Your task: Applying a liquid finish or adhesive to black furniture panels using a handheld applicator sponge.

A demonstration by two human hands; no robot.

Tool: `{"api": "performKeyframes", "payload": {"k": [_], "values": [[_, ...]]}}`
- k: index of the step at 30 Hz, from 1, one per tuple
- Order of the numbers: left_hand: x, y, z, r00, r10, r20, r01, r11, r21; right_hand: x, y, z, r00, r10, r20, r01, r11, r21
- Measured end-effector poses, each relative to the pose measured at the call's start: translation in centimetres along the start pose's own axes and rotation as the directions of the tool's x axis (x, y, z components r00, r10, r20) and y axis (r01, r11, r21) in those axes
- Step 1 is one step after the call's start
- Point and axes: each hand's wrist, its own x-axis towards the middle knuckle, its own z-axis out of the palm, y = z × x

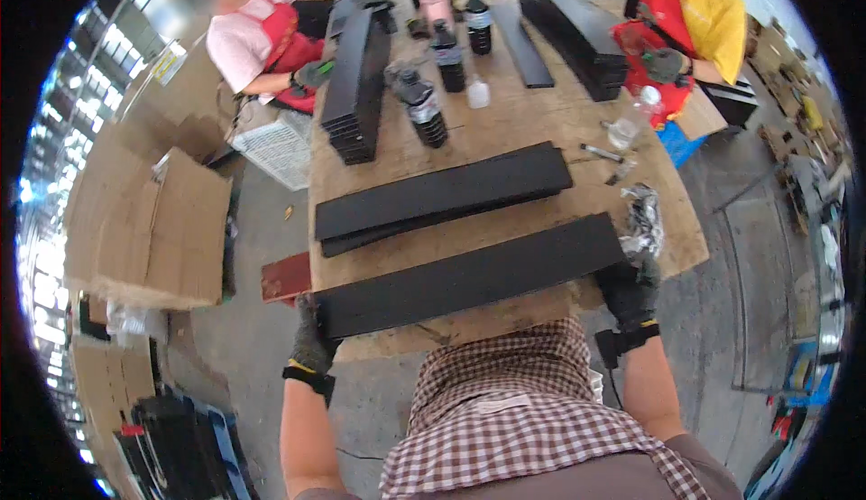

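Observation:
A long flat black board (469, 274) spans between my gloved hands at the near side of the wooden table. At its left end my left hand (313, 342) is closed round the edge. My right hand (629, 297) grips the right end, its fingers partly hidden behind the board. Just beyond it lie a couple of similar black boards (442, 191), stacked slightly askew. A crumpled clear plastic wrap (642, 220) lies beside my right hand.
Two stacks of black boards, a left stack (356, 94) and a right stack (577, 35), stand farther back on the table (505, 125). Dark bottles (422, 112) and a clear bottle (636, 116) stand between and beside them. Two co-workers stand beyond. A large cardboard box (153, 220) is left.

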Motion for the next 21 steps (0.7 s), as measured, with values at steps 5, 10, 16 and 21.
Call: {"api": "performKeyframes", "payload": {"k": [5, 10, 16, 21], "values": [[-0.1, 0.9, -3.2, 0.92, -0.294, 0.26, 0.376, 0.471, -0.798, -0.6, -1.4, -0.8, 1.0, -0.008, 0.0, 0.005, 0.675, 0.738], [-4.5, 3.7, 3.1, 0.732, 0.682, -0.008, -0.248, 0.277, 0.928, -0.5, -11.5, 1.0, 0.903, -0.369, -0.22, 0.428, 0.732, 0.531], [-6.6, -3.2, 21.9, 0.668, 0.483, 0.566, -0.321, -0.499, 0.805, 0.6, -8.9, 16.0, 0.994, -0.028, 0.105, -0.041, 0.799, 0.6], [-6.1, -6.1, 23.5, 0.707, 0.311, 0.635, -0.432, -0.52, 0.736, 1.7, -5.3, 14.1, 0.992, -0.122, 0.002, 0.066, 0.547, 0.835]]}}
